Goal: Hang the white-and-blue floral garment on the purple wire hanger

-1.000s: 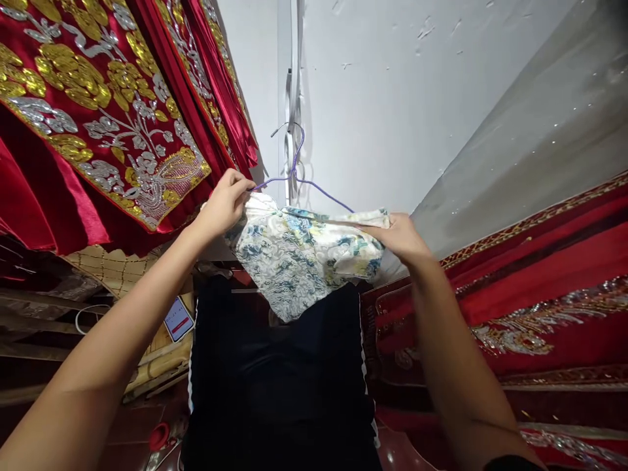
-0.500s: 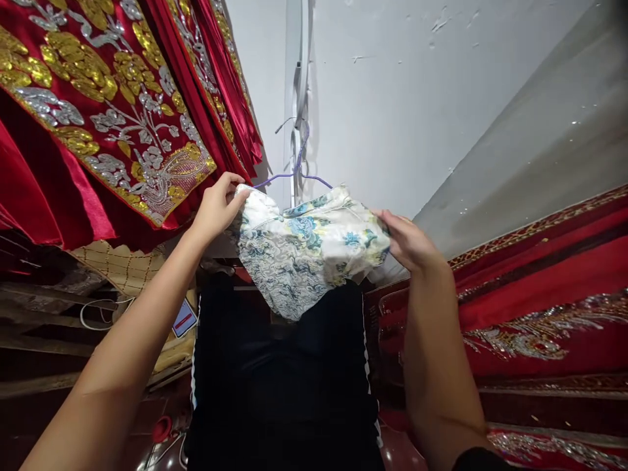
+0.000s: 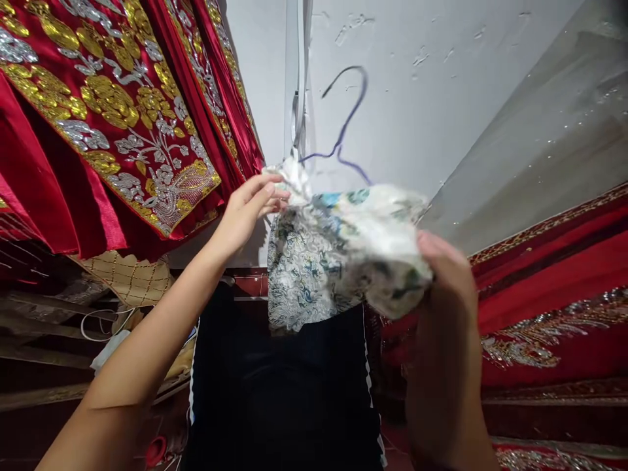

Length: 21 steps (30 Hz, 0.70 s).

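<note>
The patterned shirt (image 3: 307,271) lies between the two hands, in front of the white wall (image 3: 402,124). Its long axis runs roughly crosswise from one hand to the other; the lower panel hangs towards the wearer's dark clothing (image 3: 279,386). The purple hanger (image 3: 342,134) rises from the shirt's upper edge, its hook tilted and standing to the right of the white pole (image 3: 295,85), with a gap between them in this view. Of the two, the left hand (image 3: 244,206) is nearer the hanger; from its grip, the bulk of the shirt lies to the right. This hand reaches forward, fingers bent at the shirt's left shoulder; whether they pinch the cloth cannot be told. The right hand (image 3: 449,261) is at the opposite side edge, wrist bent inward, fingertips against the fabric. Blur there prevents any finding on its closure.
</note>
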Each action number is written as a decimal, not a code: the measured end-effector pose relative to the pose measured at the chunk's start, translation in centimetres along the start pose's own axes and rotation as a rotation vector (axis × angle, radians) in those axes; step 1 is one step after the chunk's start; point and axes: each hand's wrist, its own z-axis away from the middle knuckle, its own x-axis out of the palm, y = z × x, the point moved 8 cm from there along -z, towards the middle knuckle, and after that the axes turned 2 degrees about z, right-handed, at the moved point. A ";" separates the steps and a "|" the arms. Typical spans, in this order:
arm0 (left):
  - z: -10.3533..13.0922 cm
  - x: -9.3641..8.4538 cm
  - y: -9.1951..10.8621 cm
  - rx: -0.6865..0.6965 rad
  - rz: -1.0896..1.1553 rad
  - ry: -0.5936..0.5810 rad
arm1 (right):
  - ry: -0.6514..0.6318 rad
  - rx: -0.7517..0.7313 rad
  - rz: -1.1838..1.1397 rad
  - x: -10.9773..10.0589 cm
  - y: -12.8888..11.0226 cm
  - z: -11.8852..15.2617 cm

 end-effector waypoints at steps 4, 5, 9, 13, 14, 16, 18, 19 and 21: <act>3.0 4.8 0.5 -0.344 0.435 -0.295 | -0.633 0.010 -0.055 8.2 -1.8 8.0; 4.3 5.3 0.4 -0.427 0.497 -0.347 | -0.782 -0.026 -0.031 10.0 -2.3 9.5; 9.9 3.6 -0.4 -0.694 0.492 -0.491 | -1.086 -0.084 -0.020 13.4 -1.6 10.2; 13.3 -1.7 -0.2 -0.760 0.085 -0.615 | -0.447 -0.173 0.174 10.2 1.7 1.8; 13.3 -3.1 0.0 -0.740 -0.025 -0.614 | -0.387 -0.205 0.213 9.9 2.4 0.5; 11.9 -5.5 0.5 -0.633 -0.211 -0.532 | -0.489 -0.181 0.228 11.0 4.3 -1.0; 9.5 -7.4 1.1 -0.448 -0.361 -0.378 | -0.677 -0.069 0.150 12.7 6.0 -1.4; 8.2 -8.1 1.3 -0.347 -0.425 -0.279 | -0.731 -0.012 0.098 13.1 6.4 -1.7; 5.9 -9.0 1.4 -0.173 -0.520 -0.091 | -0.683 0.025 0.026 12.9 6.2 -2.9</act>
